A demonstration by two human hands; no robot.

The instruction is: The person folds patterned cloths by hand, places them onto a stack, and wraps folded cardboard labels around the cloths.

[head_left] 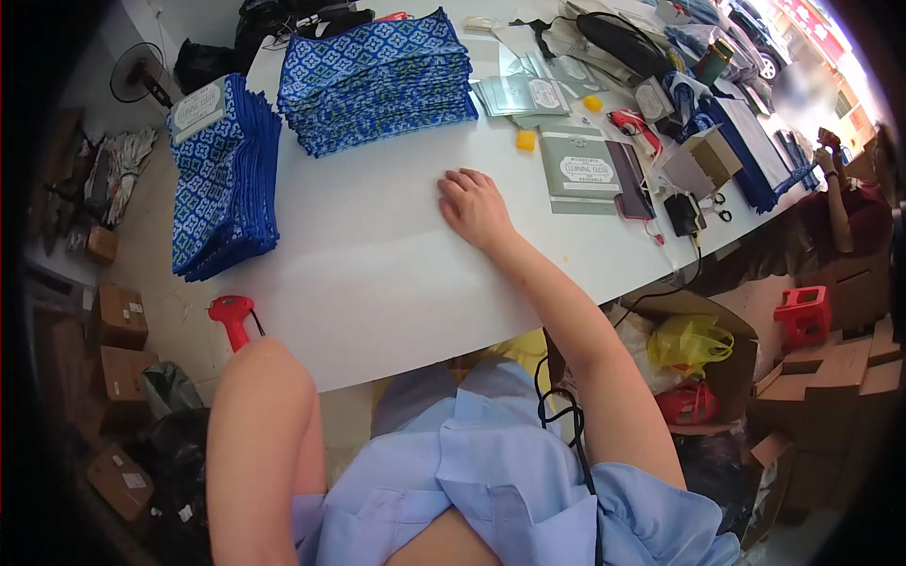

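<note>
My right hand [477, 209] rests palm down on the white table [377, 274], fingers slightly bent and apart, holding nothing. Beyond it stands a tall stack of folded blue patterned cloths [377, 85]. To its right lie grey-green "cleaning cloth" label cards [583, 170]. My left arm is bent, with the elbow raised at the table's near left corner; its hand does not show. Close to that elbow is a red tagging gun [232, 311], its handle partly hidden. A second pile of blue cloths [224, 179], topped by a label card [200, 111], sits along the left edge.
Small yellow blocks [526, 141], a black adapter [681, 215], scissors [723, 209] and an open small box [703, 162] lie at the right. A black cord hangs by my right arm. Cardboard boxes [123, 307], a red stool [803, 316] and another person [849, 203] surround the table.
</note>
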